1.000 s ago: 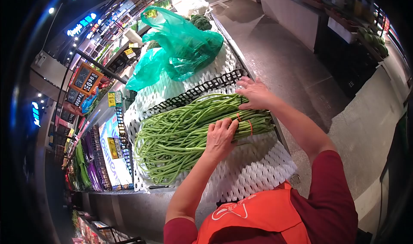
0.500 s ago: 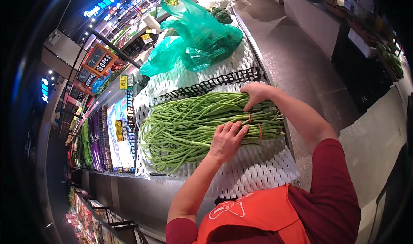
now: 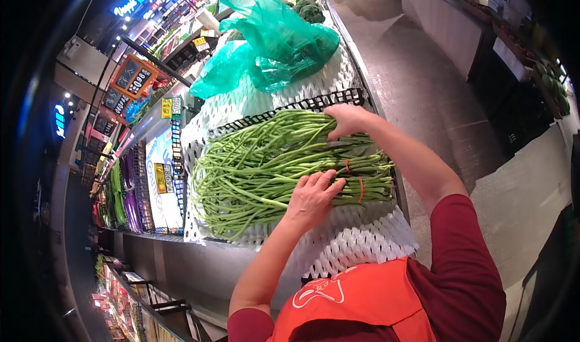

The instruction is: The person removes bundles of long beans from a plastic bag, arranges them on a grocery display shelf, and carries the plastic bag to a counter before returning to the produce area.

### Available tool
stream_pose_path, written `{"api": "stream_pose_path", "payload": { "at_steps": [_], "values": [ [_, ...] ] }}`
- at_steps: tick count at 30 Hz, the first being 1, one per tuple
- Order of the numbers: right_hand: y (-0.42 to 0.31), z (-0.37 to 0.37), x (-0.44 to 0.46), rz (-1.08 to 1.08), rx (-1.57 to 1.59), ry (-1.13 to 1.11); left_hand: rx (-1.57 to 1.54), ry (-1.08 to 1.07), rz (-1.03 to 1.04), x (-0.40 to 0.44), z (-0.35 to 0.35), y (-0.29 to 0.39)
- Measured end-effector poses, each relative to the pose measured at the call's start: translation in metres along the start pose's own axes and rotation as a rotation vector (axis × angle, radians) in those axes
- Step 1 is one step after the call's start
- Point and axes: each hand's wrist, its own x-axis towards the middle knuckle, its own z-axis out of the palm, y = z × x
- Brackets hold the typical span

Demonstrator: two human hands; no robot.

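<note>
Long green beans [image 3: 254, 161] lie in a wide heap on white foam netting, their stem ends toward the right. Two red bands [image 3: 361, 189] circle bunches close to those ends. My right hand [image 3: 350, 120] is wrapped round the stem end of the far bunch, beside the black divider; its fingertips are partly hidden. On the near bunches rests my left hand [image 3: 311, 198], palm down, its fingers laid over the beans just left of the bands.
Beyond the low black divider [image 3: 290, 109], a green plastic bag [image 3: 272, 46] lies on more foam netting, with broccoli [image 3: 309, 11] behind it. A yellow price tag [image 3: 163, 178] stands left of the beans. Purple and green vegetables [image 3: 124, 191] fill racks farther left.
My right hand has moved away from me and slightly left, shifting the far bunch toward the divider and apart from the banded bunches. My left hand stays on the near beans.
</note>
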Motion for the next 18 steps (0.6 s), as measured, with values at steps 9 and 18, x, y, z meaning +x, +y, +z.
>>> {"api": "stream_pose_path", "payload": {
  "at_steps": [9, 18],
  "values": [
    [0.016, -0.006, -0.025, -0.201, 0.204, 0.214, -0.199, 0.081, -0.087, 0.003, -0.012, 0.002],
    [0.008, -0.007, -0.035, -0.060, 0.040, 0.351, -0.137, 0.113, -0.465, 0.031, -0.011, -0.045]
  ]
}}
